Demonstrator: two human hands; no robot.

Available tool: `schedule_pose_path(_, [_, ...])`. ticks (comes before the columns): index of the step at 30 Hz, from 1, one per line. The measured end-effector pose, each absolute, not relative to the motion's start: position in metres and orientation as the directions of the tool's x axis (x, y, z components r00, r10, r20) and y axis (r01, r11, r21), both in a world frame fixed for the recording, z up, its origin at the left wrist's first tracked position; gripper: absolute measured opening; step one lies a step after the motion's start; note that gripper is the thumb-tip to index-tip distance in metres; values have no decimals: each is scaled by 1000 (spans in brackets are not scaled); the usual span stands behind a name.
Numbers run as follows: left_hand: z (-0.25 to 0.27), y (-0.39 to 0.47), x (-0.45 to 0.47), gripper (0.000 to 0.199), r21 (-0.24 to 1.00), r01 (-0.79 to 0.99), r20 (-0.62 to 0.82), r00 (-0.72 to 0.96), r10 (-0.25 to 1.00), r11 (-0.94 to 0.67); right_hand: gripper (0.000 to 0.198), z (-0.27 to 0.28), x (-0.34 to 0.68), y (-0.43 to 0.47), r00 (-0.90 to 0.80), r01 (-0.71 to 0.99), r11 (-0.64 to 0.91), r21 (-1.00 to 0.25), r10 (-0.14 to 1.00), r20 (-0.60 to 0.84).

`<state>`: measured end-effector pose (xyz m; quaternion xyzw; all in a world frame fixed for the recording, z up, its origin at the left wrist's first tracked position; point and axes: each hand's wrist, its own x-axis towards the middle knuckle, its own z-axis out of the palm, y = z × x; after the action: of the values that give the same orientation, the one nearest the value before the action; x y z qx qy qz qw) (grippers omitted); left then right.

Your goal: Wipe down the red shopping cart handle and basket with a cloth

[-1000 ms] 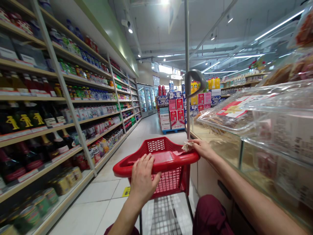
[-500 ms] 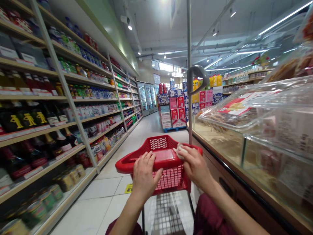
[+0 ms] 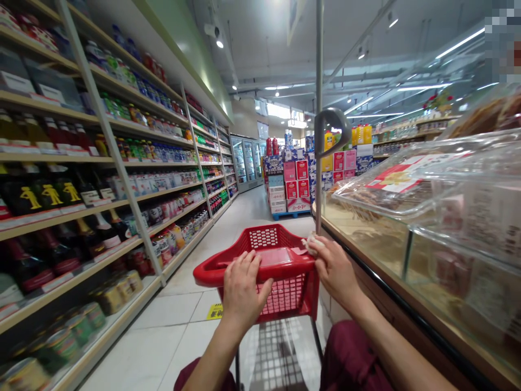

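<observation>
A red plastic shopping cart (image 3: 285, 265) stands in front of me, its basket walls cut with mesh holes. My left hand (image 3: 244, 290) rests over the near handle bar, fingers laid across the top and thumb on the near side. In my right hand (image 3: 337, 271) a crumpled white cloth or tissue (image 3: 311, 244) is pinched between the fingers, at the cart's right rim. The palm side of this hand and part of the cloth are hidden. A pinkish flat panel (image 3: 272, 258) lies just beyond the handle.
Shelves of bottles and cans (image 3: 134, 163) line the left side. Close on the right is a glass-sided counter (image 3: 378, 239) with clear plastic food packs (image 3: 407, 179). A metal pole (image 3: 319, 65) rises beside the cart. Stacked boxes (image 3: 291, 187) stand ahead on the tiled floor (image 3: 163, 342).
My right hand has slid a little to the right with the cloth, to the outer edge of the cart's rim. My left hand stays on the handle.
</observation>
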<state>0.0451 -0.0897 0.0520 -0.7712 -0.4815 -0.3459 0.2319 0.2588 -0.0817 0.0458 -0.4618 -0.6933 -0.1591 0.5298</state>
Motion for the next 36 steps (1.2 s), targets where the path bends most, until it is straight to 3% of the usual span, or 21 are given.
schedule_pose_path(3, [51,-90,48,42,-16,903,771,285,570,-430,38,46,259,-82,46,812,494,-312,478,877])
schedule_pose_path(8, [51,-88,46,42,-31,901,778,294,555,-433,39,45,224,-94,-191,716,685,-133,376,907])
schedule_pose_path(14, [50,-89,44,42,-36,900,775,300,556,-434,37,45,249,-84,-11,813,518,-267,473,881])
schedule_pose_path(21, [52,-88,45,42,-20,899,762,296,576,-437,38,45,219,-94,-221,739,668,-85,359,907])
schedule_pose_path(27, [51,-89,46,43,-6,898,767,287,573,-441,38,40,254,-86,-13,827,519,-218,405,914])
schedule_pose_path(33, [51,-85,50,44,-7,905,754,284,593,-425,36,37,207,-96,-240,704,709,-28,276,931])
schedule_pose_path(36, [51,-85,51,43,-5,902,751,288,594,-432,38,36,231,-87,-153,753,648,-117,346,926])
